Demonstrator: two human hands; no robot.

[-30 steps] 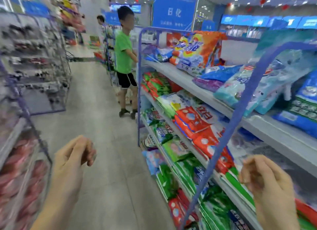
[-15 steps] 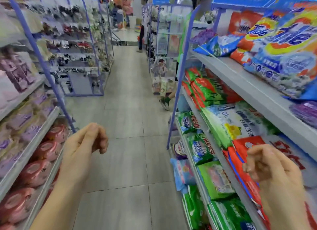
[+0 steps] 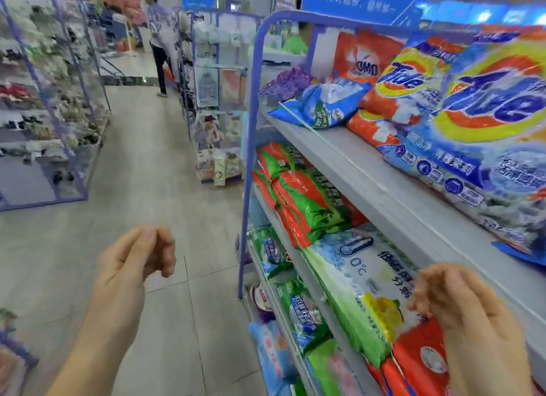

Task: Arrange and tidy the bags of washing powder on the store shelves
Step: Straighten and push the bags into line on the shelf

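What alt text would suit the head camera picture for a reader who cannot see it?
A person's left hand and right hand hover loosely curled and empty in a shop aisle, beside shelves stacked with bags of washing powder.

Green-and-red bags, grey shelf

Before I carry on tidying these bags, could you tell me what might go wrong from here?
The big Tide bag seems to jut past the front edge of the top shelf; a nudge could drop it towards your right hand below. The small blue bag also overhangs that edge at one corner, so it might slide off.
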